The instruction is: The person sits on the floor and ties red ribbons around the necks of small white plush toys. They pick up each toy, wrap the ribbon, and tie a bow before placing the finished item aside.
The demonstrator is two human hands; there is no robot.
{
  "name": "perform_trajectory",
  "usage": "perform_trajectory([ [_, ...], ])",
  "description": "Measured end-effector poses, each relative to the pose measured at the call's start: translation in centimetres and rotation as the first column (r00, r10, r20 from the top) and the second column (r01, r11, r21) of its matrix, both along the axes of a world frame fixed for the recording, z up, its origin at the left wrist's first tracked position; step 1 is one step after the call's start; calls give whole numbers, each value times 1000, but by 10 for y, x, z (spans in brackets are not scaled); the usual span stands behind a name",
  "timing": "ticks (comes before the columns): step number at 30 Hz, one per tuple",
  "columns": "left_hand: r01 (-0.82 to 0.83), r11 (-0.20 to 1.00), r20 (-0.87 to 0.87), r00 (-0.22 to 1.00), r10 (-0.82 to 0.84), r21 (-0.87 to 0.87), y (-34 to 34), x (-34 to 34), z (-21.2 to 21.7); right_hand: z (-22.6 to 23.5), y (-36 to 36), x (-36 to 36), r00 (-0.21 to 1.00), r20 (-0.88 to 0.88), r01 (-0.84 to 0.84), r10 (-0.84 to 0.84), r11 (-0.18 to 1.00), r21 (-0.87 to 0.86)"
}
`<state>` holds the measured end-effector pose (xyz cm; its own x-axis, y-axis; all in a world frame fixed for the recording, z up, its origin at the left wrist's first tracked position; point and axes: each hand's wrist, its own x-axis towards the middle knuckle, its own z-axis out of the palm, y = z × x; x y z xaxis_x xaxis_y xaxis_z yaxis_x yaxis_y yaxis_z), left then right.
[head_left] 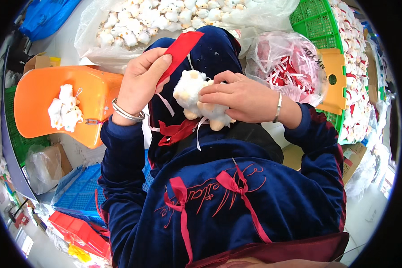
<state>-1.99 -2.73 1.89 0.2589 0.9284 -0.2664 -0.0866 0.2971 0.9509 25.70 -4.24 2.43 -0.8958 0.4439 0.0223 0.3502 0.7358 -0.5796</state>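
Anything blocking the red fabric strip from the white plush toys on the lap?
Nothing visible in the gap between the red fabric strip, held in the left hand, and the white plush toys. The right hand covers part of the toys from the right.

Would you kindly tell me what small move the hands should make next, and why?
Probably lower the red strip toward the white plush toys: the left hand pinches it, held apart from them, while the right hand rests on the toys, seemingly ready to steady them.
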Motion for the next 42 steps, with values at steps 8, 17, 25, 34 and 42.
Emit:
perform_trajectory([
  [8,-23,1000,30,999,22,19,-4,-11,0,7,5,-7,962,265,-140,66,952,273],
  [17,-82,995,28,996,80,63,-10,-7,3,11,-2,11,937,343,-80,60,996,43],
  [25,11,996,169,985,-26,89,-18,2,2,4,-2,65,720,-315,12,-619,464,-886],
  [34,271,773,-566,813,135,574,-25,72,-9,-28,-18,19,371,-251,-70,-894,242,-968],
  [42,319,769,-545,838,44,553,-14,75,-1,-14,-20,-5,374,-319,441,-871,470,-765],
])
